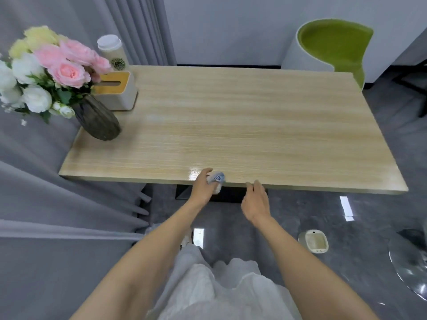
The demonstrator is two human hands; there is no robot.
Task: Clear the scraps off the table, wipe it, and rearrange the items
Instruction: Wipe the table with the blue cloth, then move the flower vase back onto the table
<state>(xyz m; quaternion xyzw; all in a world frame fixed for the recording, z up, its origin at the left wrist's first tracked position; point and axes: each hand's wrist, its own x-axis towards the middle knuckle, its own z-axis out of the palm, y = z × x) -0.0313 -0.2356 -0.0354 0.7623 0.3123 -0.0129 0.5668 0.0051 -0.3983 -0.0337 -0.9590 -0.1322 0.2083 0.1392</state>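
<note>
A light wooden table point(231, 125) fills the middle of the view. At its near edge my left hand point(203, 188) grips a crumpled white and blue scrap point(216, 179), held right at the edge. My right hand point(255, 202) hovers just below the same edge a little to the right, fingers loosely apart and holding nothing. On the table's far left corner stand a dark ribbed vase point(98, 118) with pink, white and yellow flowers point(46, 70), a white tissue box with a wooden lid point(117, 91), and a white-capped bottle point(113, 54).
Grey curtains point(34, 181) hang along the left side. A green and white chair point(332, 47) stands behind the table's far right corner. On the grey floor lie a small white square device point(315, 241) and a chrome chair base point(411, 269) at right.
</note>
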